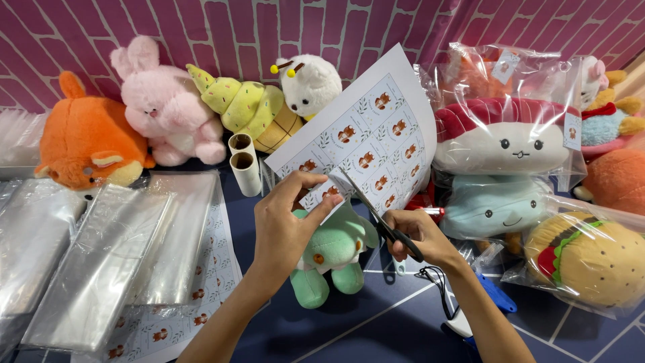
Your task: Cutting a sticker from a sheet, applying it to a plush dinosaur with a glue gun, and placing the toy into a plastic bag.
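In the head view, the left hand sits at the centre of the frame, its fingers and thumb pinched on the lower edge of a white paper sheet printed with rows of small round stickers. The sheet rises tilted from the hand toward the upper centre-right of the frame. The right hand, just right of centre, is closed through the black handles of a pair of metal-bladed scissors; the blades point up and to the left and meet the sheet's lower edge right beside the left thumb. How far apart the blades stand cannot be told.

Directly below both hands a mint-green plush animal with a white patch stands on the dark blue mat with white lines.

Along the pink brick-pattern wall at the top left sit an orange plush fox, a pink plush rabbit, a yellow-green plush ice-cream cone and a white plush bee. Two cardboard tubes stand just below them.

At the lower left lie stacks of clear plastic bags over another sticker sheet. On the right side, plush toys sealed in clear bags are piled, with a bagged plush burger at the lower right.
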